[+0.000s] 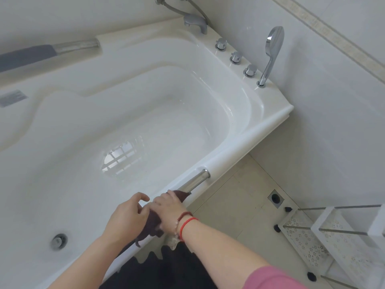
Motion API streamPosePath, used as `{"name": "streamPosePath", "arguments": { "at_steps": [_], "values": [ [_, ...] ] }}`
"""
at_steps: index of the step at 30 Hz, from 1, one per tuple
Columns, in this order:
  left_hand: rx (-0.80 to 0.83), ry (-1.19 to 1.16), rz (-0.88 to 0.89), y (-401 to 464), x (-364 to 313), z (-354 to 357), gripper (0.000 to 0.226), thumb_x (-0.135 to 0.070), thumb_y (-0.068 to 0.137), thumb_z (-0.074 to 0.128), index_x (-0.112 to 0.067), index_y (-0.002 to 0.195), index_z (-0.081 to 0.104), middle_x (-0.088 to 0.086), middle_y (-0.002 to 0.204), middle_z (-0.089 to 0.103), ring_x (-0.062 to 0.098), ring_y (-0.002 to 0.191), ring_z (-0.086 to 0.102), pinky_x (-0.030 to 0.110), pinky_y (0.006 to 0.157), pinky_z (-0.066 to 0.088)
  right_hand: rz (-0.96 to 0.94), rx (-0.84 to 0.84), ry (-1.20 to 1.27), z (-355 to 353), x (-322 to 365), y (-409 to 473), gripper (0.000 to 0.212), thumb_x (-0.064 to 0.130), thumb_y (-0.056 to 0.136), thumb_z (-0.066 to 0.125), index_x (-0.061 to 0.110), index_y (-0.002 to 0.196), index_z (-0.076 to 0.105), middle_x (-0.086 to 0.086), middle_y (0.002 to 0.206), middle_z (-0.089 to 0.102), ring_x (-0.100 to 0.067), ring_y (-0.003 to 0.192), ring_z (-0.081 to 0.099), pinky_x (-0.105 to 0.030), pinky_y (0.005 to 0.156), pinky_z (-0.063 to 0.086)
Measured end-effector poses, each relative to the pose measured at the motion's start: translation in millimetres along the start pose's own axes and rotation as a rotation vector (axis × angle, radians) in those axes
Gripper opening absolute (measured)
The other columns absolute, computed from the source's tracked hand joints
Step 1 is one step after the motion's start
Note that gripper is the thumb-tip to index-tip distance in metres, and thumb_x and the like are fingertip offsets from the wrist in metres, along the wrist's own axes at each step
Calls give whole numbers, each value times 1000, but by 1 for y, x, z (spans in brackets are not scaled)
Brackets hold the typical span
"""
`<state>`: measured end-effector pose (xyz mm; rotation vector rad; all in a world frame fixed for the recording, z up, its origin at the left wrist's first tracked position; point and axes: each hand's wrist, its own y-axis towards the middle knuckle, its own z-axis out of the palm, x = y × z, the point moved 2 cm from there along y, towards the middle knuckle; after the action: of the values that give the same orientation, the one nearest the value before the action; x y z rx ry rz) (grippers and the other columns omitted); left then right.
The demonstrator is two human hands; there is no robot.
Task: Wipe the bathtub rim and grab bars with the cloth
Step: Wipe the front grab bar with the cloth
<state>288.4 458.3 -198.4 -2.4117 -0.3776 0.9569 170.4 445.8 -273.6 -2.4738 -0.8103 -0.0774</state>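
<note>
Near grab bar mostly hidden under cloth; far grab bar cut off at left edge.

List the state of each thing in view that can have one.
cloth: dark, bunched around the near grab bar, held by both hands
near grab bar: partly wrapped, chrome end bare
far grab bar: untouched
left hand: fingers curled on the cloth
right hand: pressing the cloth onto the bar
bathtub: empty, no water
hand shower: docked upright
</note>
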Motion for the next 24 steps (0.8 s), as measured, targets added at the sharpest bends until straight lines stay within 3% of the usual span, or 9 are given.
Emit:
{"name": "streamPosePath", "arguments": {
  "at_steps": [3,5,10,14,18,21,24],
  "values": [
    [-11,6,4,-1,-5,1,20,-20,94,43,-21,111,53,-7,65,52,10,64,51,21,58,37,92,-40,61,-11,-53,-5,42,30,83,62,19,121,51,-5,120,53,-26,117,40,-38,109,14],
    [-15,10,1,-1,-7,4,20,-21,95,42,-21,112,52,-8,65,51,10,64,51,20,57,37,146,-23,30,-11,-69,-7,47,24,82,61,18,126,47,-5,126,48,-26,123,35,-39,111,10],
    [-25,-7,-6,-2,-14,11,20,-22,94,43,-21,112,53,-7,65,54,10,64,53,20,57,39,223,84,-132,-2,-11,1,59,28,84,60,8,134,34,-17,137,38,-40,134,20,-55,113,1],
    [-33,-19,-24,1,-18,10,21,-22,95,43,-21,115,52,-4,73,57,10,67,53,17,56,38,70,58,-123,12,15,4,52,30,88,58,7,131,39,-15,129,41,-35,130,27,-51,114,1],
    [-37,-18,-15,0,-11,5,20,-20,94,45,-20,112,53,-8,60,52,9,60,51,20,55,37,-40,17,2,-4,-23,2,51,32,81,66,16,124,44,-8,118,51,-27,115,41,-40,110,14],
    [-27,-11,-1,-3,-6,4,19,-21,94,44,-22,111,52,-6,61,52,10,60,51,20,54,37,36,56,-49,-10,-41,5,56,35,76,69,17,124,45,-7,116,52,-26,112,43,-39,106,20],
    [-8,-15,3,-1,0,4,19,-22,94,44,-22,112,52,-6,63,54,10,62,52,19,56,39,169,106,-144,-10,-28,8,57,24,78,66,12,128,41,-11,125,47,-31,122,37,-44,113,11]
  ]
}}
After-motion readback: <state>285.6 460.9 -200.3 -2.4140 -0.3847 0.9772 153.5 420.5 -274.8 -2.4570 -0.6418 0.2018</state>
